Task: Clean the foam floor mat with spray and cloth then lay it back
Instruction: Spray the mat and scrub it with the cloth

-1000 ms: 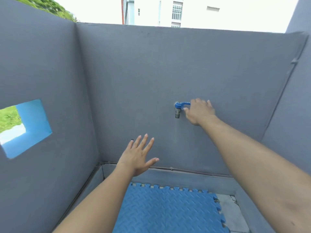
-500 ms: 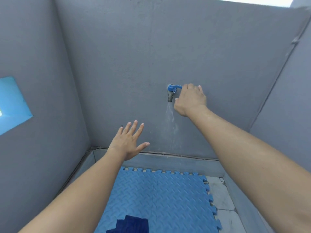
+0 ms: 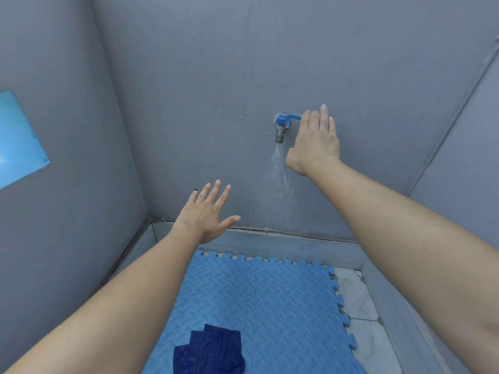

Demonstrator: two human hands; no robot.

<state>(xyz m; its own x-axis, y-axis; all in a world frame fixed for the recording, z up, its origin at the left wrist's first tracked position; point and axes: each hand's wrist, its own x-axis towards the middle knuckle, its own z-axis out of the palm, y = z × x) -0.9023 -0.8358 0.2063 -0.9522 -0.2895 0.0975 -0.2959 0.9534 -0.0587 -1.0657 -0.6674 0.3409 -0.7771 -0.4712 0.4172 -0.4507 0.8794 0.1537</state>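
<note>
the foam mat (image 3: 270,306) lies flat under a dark cloth (image 3: 213,352); your right hand (image 3: 314,141) touches the tap handle (image 3: 290,117), both hands' fingers straight, left hand (image 3: 208,214) holding nothing.

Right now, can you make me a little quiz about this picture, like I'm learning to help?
1. True or false: water is running from the tap.
2. Where does the dark blue cloth lie? A) on the blue foam mat B) in the left hand C) over the tap
3. Fill in: the right hand is at the tap's blue ____.

Key:
1. True; a stream falls down the grey wall.
2. A; the left hand is spread open and holds nothing.
3. Handle; the fingers are straight, beside its end.
</note>
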